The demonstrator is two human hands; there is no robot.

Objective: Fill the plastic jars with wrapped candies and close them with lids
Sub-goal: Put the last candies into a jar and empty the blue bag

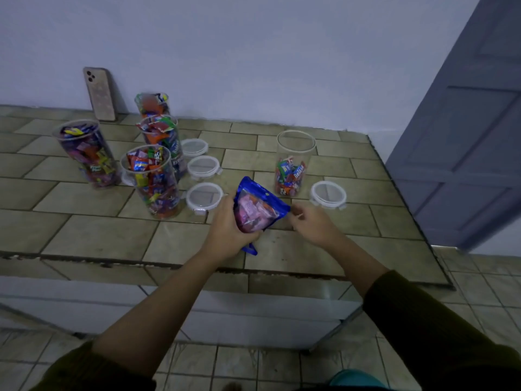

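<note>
Two dark-sleeved forearms (423, 320) reach in from 6 o'clock over the tan tiled counter (98, 230). The left hand (225, 230) grips a blue plastic pouch of pink wrapped candies (258, 211), covering its lower half. The right hand (314, 225), at the pouch's 3 o'clock, has its curled fingers at the pouch's corner; whether they pinch it cannot be told. A clear plastic jar, partly filled (293, 165), stands at the pouch's 1 o'clock, with a round clear lid (328, 194) beside it. At 10 o'clock stand four full jars (152, 182), the rearmost half hidden, with three loose lids (203, 196).
</note>
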